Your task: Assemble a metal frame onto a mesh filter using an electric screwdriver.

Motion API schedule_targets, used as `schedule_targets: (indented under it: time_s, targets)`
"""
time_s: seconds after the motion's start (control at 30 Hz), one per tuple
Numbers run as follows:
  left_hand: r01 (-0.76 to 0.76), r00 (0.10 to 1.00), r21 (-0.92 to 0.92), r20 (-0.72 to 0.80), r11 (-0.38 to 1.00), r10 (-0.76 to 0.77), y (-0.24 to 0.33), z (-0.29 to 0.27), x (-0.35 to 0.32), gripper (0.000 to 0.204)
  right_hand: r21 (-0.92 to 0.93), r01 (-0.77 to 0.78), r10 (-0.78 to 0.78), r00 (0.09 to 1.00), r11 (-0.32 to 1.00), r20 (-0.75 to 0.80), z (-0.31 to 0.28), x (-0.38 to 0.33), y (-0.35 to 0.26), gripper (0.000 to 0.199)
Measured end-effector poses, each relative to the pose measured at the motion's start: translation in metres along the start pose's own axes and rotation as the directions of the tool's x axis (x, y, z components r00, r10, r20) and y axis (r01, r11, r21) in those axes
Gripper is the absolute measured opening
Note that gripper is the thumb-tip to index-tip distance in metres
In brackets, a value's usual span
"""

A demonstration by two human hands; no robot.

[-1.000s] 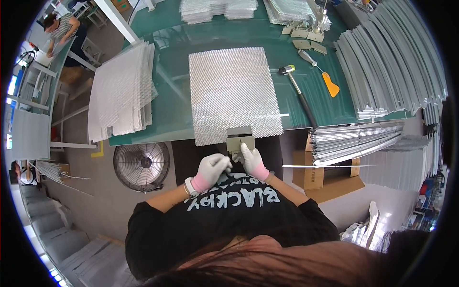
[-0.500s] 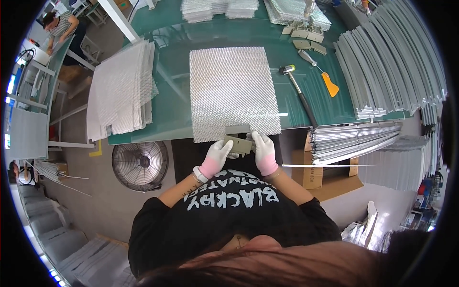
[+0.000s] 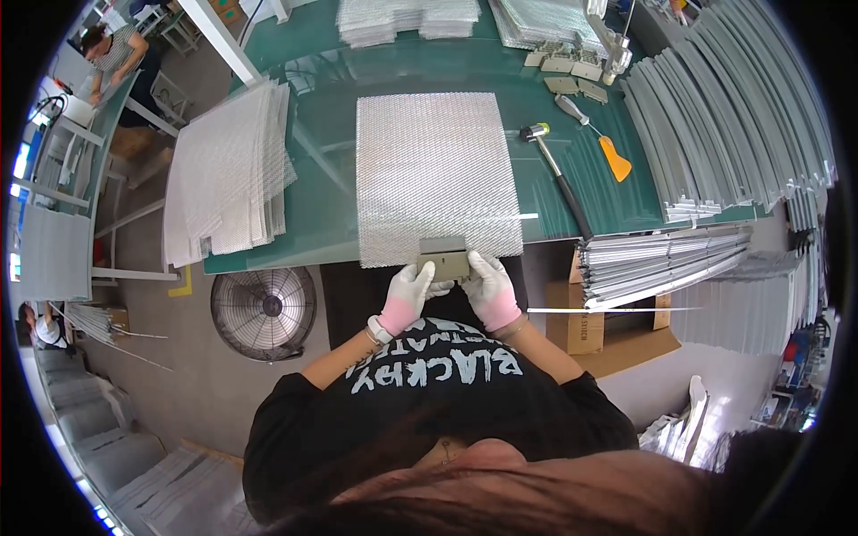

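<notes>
- One green counter [image 3: 317, 80] carries the work, presumably to keep everything reachable.
- One pile of mesh sheets [image 3: 228, 170], too layered to count, sits left, perhaps sparing the middle.
- One mesh panel [image 3: 438, 170] lies centrally, its near edge apparently overhanging, likely for access.
- One hammer [image 3: 566, 189] rests right, handle toward the person, seemingly for easy grabbing.
- Two gloved hands, left hand [image 3: 411, 292] and right hand [image 3: 490, 290]: the fingers pinch opposite ends, probably for steadiness.
- One metal block [image 3: 444, 265] is between them, at the panel's near edge.
- Five similar blocks [image 3: 561, 85] lie far right.
</notes>
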State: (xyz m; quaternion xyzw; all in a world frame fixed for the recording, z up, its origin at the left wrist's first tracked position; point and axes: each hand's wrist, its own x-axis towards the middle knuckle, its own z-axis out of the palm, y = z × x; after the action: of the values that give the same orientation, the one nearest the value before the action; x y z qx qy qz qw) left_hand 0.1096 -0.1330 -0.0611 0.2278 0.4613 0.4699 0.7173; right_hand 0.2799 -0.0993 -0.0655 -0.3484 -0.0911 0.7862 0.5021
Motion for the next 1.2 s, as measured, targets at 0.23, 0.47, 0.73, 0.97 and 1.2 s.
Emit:
schedule_targets:
  time_s: [0.23,0.47,0.73,0.97,1.2]
  targets:
    - [0.161,0.969,-0.291,0.23,0.943,-0.094,0.016,0.002,-0.013,0.043,-0.124,0.039,-0.038,0.999,0.991,0.008,-0.007,-0.003,0.006,0.018]
    - [-0.163,0.661,0.837,0.486,0.523,-0.572,0.125,0.003,-0.004,0.047,-0.603,0.024,0.114,0.975,0.797,0.189,-0.008,-0.012,0.032,0.044]
    - [-0.632,0.629,0.553,0.775,-0.543,0.057,0.114,0.049,0.101,0.072,-0.448,0.252,-0.357,0.919,0.858,-0.166,-0.003,-0.007,0.021,0.036]
    - [-0.494,0.722,0.7,0.661,-0.516,0.205,0.076,0.076,0.05,0.059,-0.627,0.254,-0.37,0.927,0.736,-0.059,-0.024,-0.02,-0.015,0.027]
    - [-0.474,0.753,0.737,0.623,-0.482,0.212,0.077,0.074,0.035,0.056,-0.597,0.191,-0.303,0.948,0.779,-0.092,-0.023,-0.019,-0.026,0.023]
